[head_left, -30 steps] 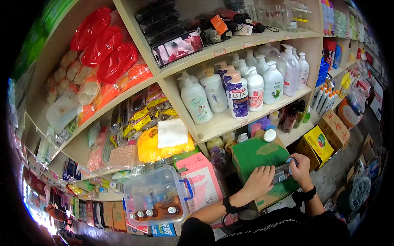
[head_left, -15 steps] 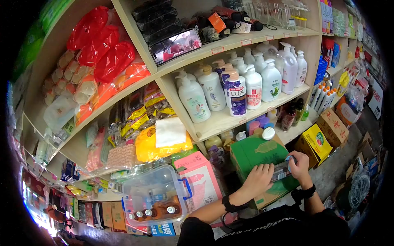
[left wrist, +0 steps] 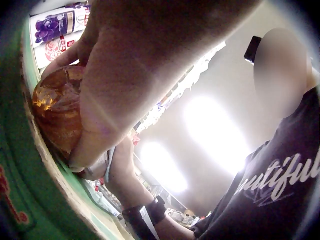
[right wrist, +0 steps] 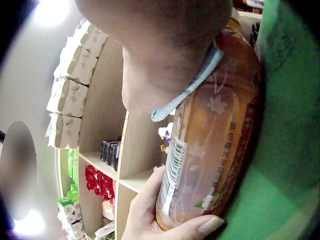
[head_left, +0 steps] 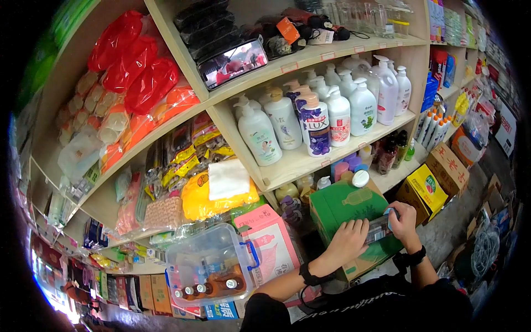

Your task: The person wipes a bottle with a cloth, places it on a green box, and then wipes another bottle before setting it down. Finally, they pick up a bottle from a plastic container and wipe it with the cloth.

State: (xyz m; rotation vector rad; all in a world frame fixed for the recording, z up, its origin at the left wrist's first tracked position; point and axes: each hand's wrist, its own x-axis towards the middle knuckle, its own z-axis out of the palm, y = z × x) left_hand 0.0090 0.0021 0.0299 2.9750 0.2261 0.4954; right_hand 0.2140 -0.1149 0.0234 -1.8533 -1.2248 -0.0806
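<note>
A clear plastic bottle of amber drink (right wrist: 220, 135), printed with pale flowers and a barcode, lies on its side over the green carton (head_left: 345, 207). My left hand (head_left: 347, 244) grips it by the base, thumb and fingers round it; the rounded bottom shows amber in the left wrist view. At the other end, my right hand (head_left: 405, 222) pinches a light blue cloth (right wrist: 192, 87) against the bottle, near its shoulder. The right hand and cloth partly cover the neck.
Left of the carton stands a clear plastic tub (head_left: 207, 257) with several brown bottles, beside a pink carton (head_left: 268, 243). Pump bottles (head_left: 315, 124) line the shelf ahead, below a propped phone (head_left: 233, 63). Yellow (head_left: 423, 191) and brown cartons stand to the right.
The head view has shifted slightly. Both hands keep their hold on the bottle and cloth, with only slight movement of the right hand. The phone's picture has changed.
</note>
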